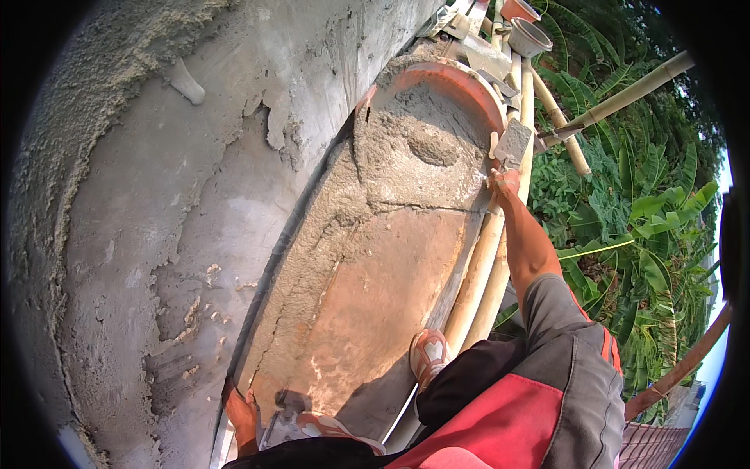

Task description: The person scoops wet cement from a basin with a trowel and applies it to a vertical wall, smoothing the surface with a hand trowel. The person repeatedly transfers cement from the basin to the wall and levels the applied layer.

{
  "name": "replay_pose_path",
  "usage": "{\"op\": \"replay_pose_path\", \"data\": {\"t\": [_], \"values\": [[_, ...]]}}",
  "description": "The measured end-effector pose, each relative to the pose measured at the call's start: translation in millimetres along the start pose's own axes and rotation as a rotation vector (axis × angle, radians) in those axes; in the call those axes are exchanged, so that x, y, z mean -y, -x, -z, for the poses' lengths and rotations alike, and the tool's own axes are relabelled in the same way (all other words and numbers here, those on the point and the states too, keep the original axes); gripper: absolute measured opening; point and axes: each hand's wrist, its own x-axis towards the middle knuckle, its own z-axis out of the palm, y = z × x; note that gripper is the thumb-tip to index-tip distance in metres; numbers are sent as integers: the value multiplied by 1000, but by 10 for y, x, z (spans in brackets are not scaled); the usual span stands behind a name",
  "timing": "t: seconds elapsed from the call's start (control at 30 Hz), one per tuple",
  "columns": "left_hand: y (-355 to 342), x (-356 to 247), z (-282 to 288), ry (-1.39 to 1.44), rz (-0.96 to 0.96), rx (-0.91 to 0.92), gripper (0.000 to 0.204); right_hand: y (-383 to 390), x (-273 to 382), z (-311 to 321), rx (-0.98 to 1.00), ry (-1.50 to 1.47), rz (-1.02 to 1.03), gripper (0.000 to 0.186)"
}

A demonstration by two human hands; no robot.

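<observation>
Red sleeve (500,422) nearest; right hand (504,181) closed on trowel (513,143) beside mortar heap (422,133), loading stage. Left hand (241,410) grip indeterminate. Next move likely requires scooping.

Grey short sleeve (558,313) with orange seam, red-grey-black garment (500,414), pale orange-trimmed shoes (428,353)

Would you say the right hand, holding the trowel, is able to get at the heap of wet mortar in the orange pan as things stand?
Probably yes. The right hand holds the trowel at the rim of the orange pan, right beside the mortar heap, and nothing lies between blade and mortar.
</observation>
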Motion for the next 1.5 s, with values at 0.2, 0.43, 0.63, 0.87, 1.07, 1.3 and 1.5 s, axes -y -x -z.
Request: {"op": "replay_pose_path", "data": {"t": [0.2, 0.43, 0.63, 0.87, 1.07, 1.3, 1.5], "values": [[177, 188, 214, -130, 111, 65, 42, 945, -482, -192, 97, -63, -33, 52], [387, 256, 441, -221, 119, 10, 48, 1930, -373, 250, 52, 75, -140, 51], [265, 96, 303, -127, 124, 14, 53, 1765, -204, 752, -22, 270, -129, 44], [262, -95, 762, -40, 188, 188, 57, 1948, 916, 518, 299, 64, 302, 50], [438, -186, 1217, -14, 221, 181, 57, 2258, 2297, 145, 515, 182, 518, 52], [1036, -77, 1444, -60, 232, 112, 53, 1902, 2941, -549, 559, 376, 627, 46], [1586, -240, 1370, -45, 74, 7, 61, 1663, 2694, -730, 415, 364, 910, 38]]}}
